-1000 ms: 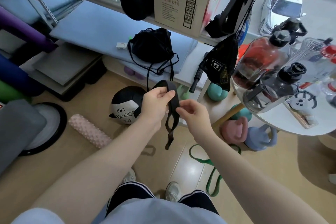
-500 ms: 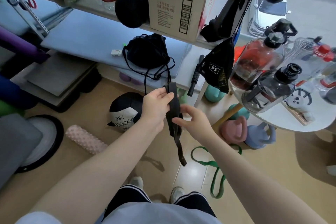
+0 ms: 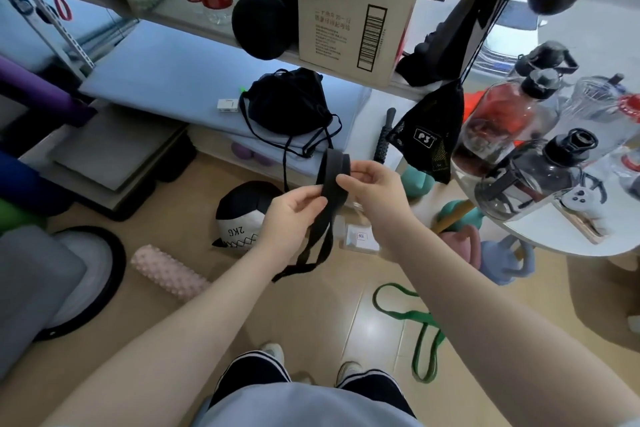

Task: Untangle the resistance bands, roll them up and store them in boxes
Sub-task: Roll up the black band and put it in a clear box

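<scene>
A black resistance band (image 3: pixel 329 191) hangs between my hands at chest height, folded into a short loop at its top, with two strands trailing down to a bent tail. My left hand (image 3: pixel 292 215) pinches the band just below the loop. My right hand (image 3: pixel 372 187) pinches the loop's right side with thumb and fingers. A green resistance band (image 3: pixel 420 326) lies loose on the floor to the right of my feet. An open cardboard box (image 3: pixel 353 21) stands on the upper shelf with a yellow band showing inside.
A black drawstring bag (image 3: pixel 287 104) lies on the blue lower shelf. On the floor sit a 2KG ball (image 3: pixel 242 218), a pink foam roller (image 3: pixel 169 272) and pastel kettlebells (image 3: pixel 498 253). A round white table (image 3: pixel 561 236) with bottles stands at right; a mesh pouch (image 3: pixel 429 139) hangs beside it.
The band's top has gone from a narrow fold to a wider loop. My right hand has risen from mid-band to the loop. The hanging tail is shorter and bent left.
</scene>
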